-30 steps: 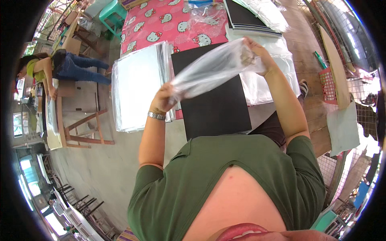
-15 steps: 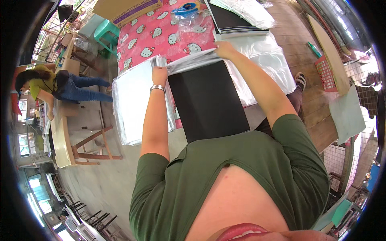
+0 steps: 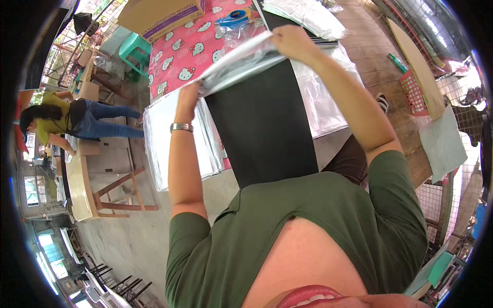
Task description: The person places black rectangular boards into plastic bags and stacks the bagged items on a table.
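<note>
Both hands pinch a clear plastic bag by its ends: the left hand grips the lower end, the right hand the upper. The thin, glossy bag is raised above a flat black sheet, its long axis slanting from lower left to upper right. Stacked clear bags lie just left, on a pink patterned tablecloth.

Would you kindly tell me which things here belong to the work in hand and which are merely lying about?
In hand:
- clear plastic bag, held at its ends by the left hand and right hand
- black sheet beneath it
- stack of clear bags

Lying about:
- cardboard box
- tape dispenser
- red basket
- green stool
</note>
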`<state>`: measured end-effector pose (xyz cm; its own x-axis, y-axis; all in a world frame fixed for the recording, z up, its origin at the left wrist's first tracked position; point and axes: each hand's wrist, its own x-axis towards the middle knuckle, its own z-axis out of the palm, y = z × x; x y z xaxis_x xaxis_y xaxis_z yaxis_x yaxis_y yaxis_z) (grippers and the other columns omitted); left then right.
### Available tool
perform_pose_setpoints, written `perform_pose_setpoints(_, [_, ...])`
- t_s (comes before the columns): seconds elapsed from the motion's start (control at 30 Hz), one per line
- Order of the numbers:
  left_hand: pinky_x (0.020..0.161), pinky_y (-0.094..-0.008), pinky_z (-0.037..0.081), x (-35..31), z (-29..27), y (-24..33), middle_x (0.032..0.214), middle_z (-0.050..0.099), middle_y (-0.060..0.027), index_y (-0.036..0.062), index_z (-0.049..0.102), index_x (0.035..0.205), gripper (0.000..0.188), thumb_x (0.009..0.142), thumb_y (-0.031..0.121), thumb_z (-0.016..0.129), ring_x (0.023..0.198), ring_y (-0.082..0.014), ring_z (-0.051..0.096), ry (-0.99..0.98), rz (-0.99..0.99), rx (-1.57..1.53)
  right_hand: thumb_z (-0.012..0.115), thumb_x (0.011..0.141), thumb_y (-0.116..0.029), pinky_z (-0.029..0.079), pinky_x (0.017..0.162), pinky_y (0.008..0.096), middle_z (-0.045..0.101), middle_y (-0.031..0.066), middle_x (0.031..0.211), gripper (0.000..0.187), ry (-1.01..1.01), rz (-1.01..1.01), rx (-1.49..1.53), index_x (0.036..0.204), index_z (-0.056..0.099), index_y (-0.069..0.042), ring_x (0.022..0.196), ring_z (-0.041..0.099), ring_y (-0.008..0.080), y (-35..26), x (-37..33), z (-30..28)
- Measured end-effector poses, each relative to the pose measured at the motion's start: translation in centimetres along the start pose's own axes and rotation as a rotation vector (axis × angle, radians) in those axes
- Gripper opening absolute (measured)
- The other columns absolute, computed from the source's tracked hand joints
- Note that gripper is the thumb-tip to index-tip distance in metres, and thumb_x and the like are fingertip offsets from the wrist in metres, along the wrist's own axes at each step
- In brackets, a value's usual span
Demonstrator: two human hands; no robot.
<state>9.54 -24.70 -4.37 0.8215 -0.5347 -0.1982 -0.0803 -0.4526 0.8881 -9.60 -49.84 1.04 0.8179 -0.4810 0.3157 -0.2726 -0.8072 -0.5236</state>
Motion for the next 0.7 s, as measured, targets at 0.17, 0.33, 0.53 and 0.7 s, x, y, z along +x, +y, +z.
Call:
perform_pose_setpoints(0.17, [0.058,-0.0271,0.039,-5.9,-7.0,7.9,0.074,0.056,-0.0003,0.0069,0.063,0.092,0.021,0.082,0.025,0.057,0.068,-0.0117,0.050,-0.104,0.091,-0.192,0.050,0.080,-0.015,0.046,0.059,0.0260,0.059,0.0026,0.081,0.023,-0.457,0.318,0.819,0.097,0.060,-0.004,0.067,0.055,0.0082,-1.4,-1.0,-8.2])
perform_pose_setpoints(0.33, [0.069,-0.0272,0.044,-17.6,-13.2,10.6,0.088,0.056,-0.0063,-0.0010,0.058,0.098,0.023,0.078,0.010,0.061,0.080,-0.0138,0.054,-0.010,0.473,-0.061,0.053,0.076,-0.010,0.043,0.054,0.0180,0.057,0.0015,0.081,0.035,-0.380,0.156,0.848,0.109,0.055,0.001,0.055,0.047,0.0030,-9.9,-9.3,-16.9])
perform_pose_setpoints(0.53, [0.061,-0.0235,0.044,-24.6,-16.2,11.6,0.077,0.055,-0.0060,-0.0030,0.057,0.081,0.016,0.072,0.011,0.058,0.069,-0.0149,0.056,-0.039,0.292,-0.384,0.062,0.067,-0.003,0.040,0.052,0.0172,0.055,0.0005,0.070,0.046,-0.315,0.101,0.846,0.111,0.052,0.006,0.058,0.053,0.0048,-10.9,-14.5,-21.3])
perform_pose_setpoints(0.7, [0.048,-0.0254,0.044,-25.4,-15.4,7.9,0.065,0.064,-0.0155,-0.0059,0.064,0.071,0.017,0.062,0.008,0.067,0.051,-0.0207,0.061,-0.948,0.058,-0.367,0.072,0.065,0.007,0.041,0.049,0.0185,0.058,0.0058,0.072,0.053,-0.919,0.256,1.173,0.113,0.050,0.007,0.058,0.054,0.0067,-10.2,-19.8,-17.4])
